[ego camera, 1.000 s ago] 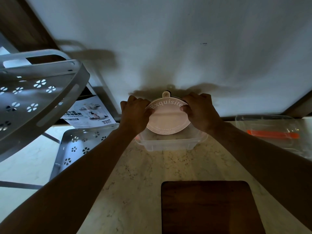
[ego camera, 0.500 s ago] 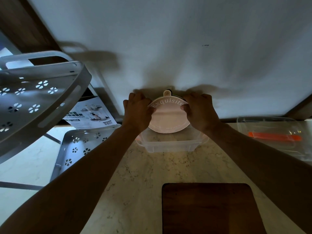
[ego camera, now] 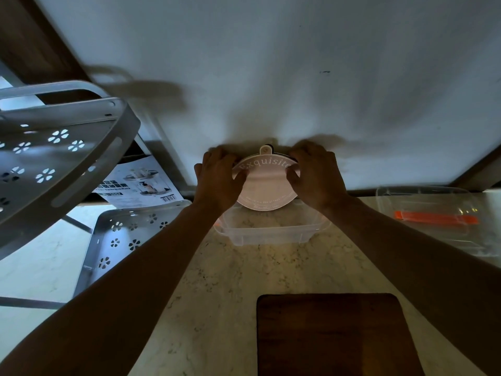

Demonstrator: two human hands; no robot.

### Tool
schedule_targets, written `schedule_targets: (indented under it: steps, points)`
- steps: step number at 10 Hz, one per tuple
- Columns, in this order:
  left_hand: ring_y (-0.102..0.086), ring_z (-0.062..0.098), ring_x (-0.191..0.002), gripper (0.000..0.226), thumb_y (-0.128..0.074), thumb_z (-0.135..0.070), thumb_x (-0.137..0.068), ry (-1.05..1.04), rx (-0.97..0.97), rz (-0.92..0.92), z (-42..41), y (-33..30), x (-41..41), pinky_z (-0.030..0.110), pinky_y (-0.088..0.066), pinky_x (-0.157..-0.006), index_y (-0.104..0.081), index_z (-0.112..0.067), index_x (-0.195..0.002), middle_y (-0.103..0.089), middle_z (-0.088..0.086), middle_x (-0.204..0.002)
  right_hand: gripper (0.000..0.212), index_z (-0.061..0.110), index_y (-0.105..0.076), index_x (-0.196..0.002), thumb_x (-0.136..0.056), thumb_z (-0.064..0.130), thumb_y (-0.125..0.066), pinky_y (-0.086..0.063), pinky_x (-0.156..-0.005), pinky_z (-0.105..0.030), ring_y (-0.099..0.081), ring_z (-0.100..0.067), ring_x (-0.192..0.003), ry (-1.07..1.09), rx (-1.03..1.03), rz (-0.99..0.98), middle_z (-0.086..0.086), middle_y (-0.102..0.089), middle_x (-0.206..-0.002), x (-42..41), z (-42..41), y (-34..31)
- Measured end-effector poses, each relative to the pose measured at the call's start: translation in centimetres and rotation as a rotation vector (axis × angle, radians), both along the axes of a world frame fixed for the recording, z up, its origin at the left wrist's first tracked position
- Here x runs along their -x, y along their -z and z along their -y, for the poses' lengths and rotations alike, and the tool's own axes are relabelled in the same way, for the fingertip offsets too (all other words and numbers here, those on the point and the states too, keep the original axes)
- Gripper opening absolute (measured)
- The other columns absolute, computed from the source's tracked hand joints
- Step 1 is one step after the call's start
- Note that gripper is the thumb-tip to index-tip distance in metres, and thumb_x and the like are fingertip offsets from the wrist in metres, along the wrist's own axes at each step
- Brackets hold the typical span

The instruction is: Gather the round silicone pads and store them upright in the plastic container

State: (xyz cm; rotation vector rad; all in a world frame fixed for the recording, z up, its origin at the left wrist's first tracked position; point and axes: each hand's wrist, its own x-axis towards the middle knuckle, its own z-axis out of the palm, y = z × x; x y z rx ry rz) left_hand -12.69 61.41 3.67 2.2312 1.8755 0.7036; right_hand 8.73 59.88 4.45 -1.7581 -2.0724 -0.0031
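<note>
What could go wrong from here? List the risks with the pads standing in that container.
1. Both hands, left hand and right hand, hold the round pads upright by their edges; let go, they may flop flat or fan apart.
2. The clear plastic container looks light and shallow, so pressing down could slide or tip it against the wall.

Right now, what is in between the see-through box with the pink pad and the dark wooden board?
Nothing. In the head view, only bare marble counter lies between the plastic container and the wooden board.
</note>
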Motion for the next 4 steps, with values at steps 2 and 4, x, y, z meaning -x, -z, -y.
schedule_targets:
  steps: [2,4]
  points:
    - [-0.049,0.03,-0.113,0.024,-0.062,-0.034,-0.09,0.018,-0.015,0.013,0.1,-0.1,0.1,0.041,-0.033,-0.088,-0.064,-0.018,-0.109,-0.061,0.008,-0.118,0.03,0.012,-0.064,-0.115,-0.086,0.02,-0.065,-0.041,-0.088,-0.041,-0.057,-0.033,-0.109,-0.015,-0.006,-0.059,-0.011,-0.064,-0.113,0.0,0.4,-0.3]
    - [-0.049,0.03,-0.118,0.032,-0.062,-0.034,-0.089,0.032,-0.012,-0.008,1.3,-1.2,0.5,0.045,-0.035,-0.095,-0.062,-0.019,-0.117,-0.06,0.008,-0.123,0.043,0.011,-0.058,-0.126,-0.087,0.026,-0.068,-0.042,-0.091,-0.044,-0.057,-0.035,-0.109,-0.045,0.045,-0.067,-0.015,-0.061,-0.119,-0.4,1.7,-1.2]
